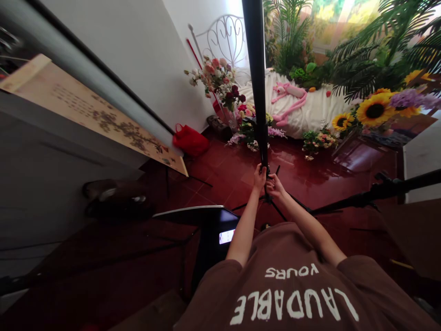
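A tall black stand [258,78] rises upright in front of me, its legs spread on the dark red tiled floor. My left hand [259,177] is wrapped round the pole low down, on its left side. Close beside it, my right hand [274,185] has its fingers curled at a dark fitting on the pole's right side. Much of the fitting is hidden by the fingers.
A black table with a lit phone [226,236] stands at my left. Beyond are a red bag [191,140] and a hanging scroll [113,117]. Flowers, sunflowers [375,110] and a white-draped bed [317,108] lie ahead. Another black stand [386,189] slants in from the right.
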Motion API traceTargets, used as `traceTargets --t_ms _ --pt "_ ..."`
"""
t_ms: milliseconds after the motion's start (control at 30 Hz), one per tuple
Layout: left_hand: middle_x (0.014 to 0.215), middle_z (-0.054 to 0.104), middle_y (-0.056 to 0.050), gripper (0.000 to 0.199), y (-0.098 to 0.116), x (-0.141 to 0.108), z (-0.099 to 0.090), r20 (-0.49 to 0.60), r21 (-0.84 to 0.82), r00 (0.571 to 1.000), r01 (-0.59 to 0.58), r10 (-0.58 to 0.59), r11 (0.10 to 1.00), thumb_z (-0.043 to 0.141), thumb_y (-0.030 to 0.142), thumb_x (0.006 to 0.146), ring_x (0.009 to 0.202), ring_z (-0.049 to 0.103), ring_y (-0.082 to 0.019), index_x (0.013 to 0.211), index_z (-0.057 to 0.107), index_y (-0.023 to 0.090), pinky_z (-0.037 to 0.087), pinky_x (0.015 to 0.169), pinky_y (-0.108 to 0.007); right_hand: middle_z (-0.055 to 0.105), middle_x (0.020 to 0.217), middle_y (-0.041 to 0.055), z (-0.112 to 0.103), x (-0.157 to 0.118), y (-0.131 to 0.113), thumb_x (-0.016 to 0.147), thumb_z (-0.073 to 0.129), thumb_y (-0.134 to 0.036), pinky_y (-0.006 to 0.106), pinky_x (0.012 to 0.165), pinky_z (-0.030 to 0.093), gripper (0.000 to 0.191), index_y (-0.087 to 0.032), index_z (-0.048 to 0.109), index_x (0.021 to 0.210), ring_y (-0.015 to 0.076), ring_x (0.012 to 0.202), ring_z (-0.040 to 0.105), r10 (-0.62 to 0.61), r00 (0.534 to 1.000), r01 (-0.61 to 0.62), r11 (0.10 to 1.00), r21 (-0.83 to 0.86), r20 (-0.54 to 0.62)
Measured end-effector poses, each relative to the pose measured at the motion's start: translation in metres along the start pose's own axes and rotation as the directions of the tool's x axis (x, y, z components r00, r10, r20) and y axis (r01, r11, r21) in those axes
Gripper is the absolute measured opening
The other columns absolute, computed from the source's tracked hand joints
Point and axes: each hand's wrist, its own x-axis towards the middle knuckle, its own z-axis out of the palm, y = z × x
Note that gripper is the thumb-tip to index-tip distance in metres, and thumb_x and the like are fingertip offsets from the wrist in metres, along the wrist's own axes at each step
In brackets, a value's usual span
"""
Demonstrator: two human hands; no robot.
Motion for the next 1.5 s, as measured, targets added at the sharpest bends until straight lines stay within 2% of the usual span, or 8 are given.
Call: traceTargets --t_ms 133,267,367,533,767,1033,1233,1500 --pt "0.091 0.067 -0.009 0.059 -0.001 0.000 0.001 -0.021 -0.012 1.000 -0.018 0.018 1.000 0.045 0.072 0.080 0.080 0.062 -0.016 0.101 0.059 0.018 0.048 0.073 -0.028 0.033 0.048 -0.0092 -0.001 -0.003 -0.016 0.067 0.065 -0.019 0.018 0.043 0.025 0.032 -0.021 0.035 0.057 0.0065 0.045 0.032 -0.318 0.946 0.218 0.759 -0.613 -0.057" --pt "0.093 0.067 -0.008 0.056 -0.004 -0.001 0.001 -0.023 -0.030 0.999 -0.028 0.027 0.999 0.047 0.069 0.081 0.081 0.062 -0.016 0.102 0.058 0.019 0.049 0.074 -0.028 0.054 0.068 0.0004 -0.006 -0.021 -0.037 0.075 0.059 -0.019 0.021 0.058 0.035 0.014 -0.020 0.049 0.065 0.0131 0.070 0.050 -0.394 0.874 0.301 -0.021 -0.953 0.284" --pt "0.090 0.066 -0.006 0.054 -0.007 -0.001 0.002 -0.009 -0.059 1.000 -0.015 0.014 0.998 0.049 0.067 0.082 0.077 0.062 -0.014 0.104 0.058 0.019 0.048 0.070 -0.026 0.058 0.078 0.0042 0.004 -0.032 -0.053 0.078 0.060 -0.026 0.024 0.066 0.041 0.009 -0.020 0.054 0.078 0.0164 0.078 0.054 -0.374 0.808 0.353 -0.313 -0.882 0.456" --pt "0.081 0.063 -0.002 0.052 -0.006 -0.003 0.002 -0.016 -0.085 1.000 -0.012 0.010 0.996 0.049 0.066 0.081 0.070 0.059 -0.012 0.104 0.059 0.020 0.048 0.066 -0.024 0.056 0.110 0.0091 0.079 -0.019 -0.107 0.084 0.060 -0.045 0.032 0.081 0.050 0.050 -0.022 0.041 0.124 0.0180 0.093 0.058 -0.652 0.531 0.546 -0.225 -0.807 0.541" --pt "0.074 0.060 -0.001 0.056 0.003 -0.004 0.000 0.022 -0.152 0.999 0.041 -0.039 0.988 0.054 0.069 0.077 0.060 0.054 -0.010 0.100 0.059 0.019 0.045 0.055 -0.022 0.058 0.090 0.0026 0.169 0.003 -0.153 0.090 0.050 -0.057 0.032 0.074 0.050 0.057 -0.023 0.036 0.134 0.0196 0.084 0.064 -0.626 0.566 0.555 -0.191 -0.809 0.536" --pt "0.080 0.062 -0.002 0.058 0.011 -0.004 -0.005 0.038 -0.156 0.999 0.023 -0.017 0.987 0.058 0.069 0.073 0.064 0.056 -0.010 0.102 0.059 0.019 0.048 0.059 -0.023 0.058 0.073 -0.0013 0.137 0.004 -0.128 0.085 0.059 -0.054 0.027 0.064 0.046 0.050 -0.022 0.049 0.122 0.0152 0.065 0.059 -0.625 0.636 0.496 -0.118 -0.860 0.453" --pt "0.076 0.060 -0.001 0.052 -0.002 0.000 -0.003 0.014 -0.123 1.000 0.008 -0.006 0.992 0.060 0.067 0.074 0.066 0.054 -0.011 0.095 0.060 0.019 0.046 0.061 -0.022 0.064 0.075 0.0009 0.093 0.013 -0.088 0.083 0.060 -0.053 0.027 0.062 0.046 0.049 -0.023 0.050 0.121 0.0184 0.064 0.062 -0.562 0.769 0.339 -0.045 -0.940 0.305" --pt "0.080 0.062 -0.002 0.050 -0.006 0.001 -0.002 0.032 -0.150 0.999 -0.006 0.011 0.989 0.055 0.065 0.079 0.069 0.057 -0.012 0.099 0.061 0.019 0.047 0.064 -0.024 0.070 0.089 0.0071 0.082 0.004 -0.090 0.085 0.057 -0.056 0.030 0.066 0.048 0.046 -0.022 0.050 0.114 0.0238 0.078 0.068 -0.544 0.779 0.255 -0.181 -0.950 0.313"
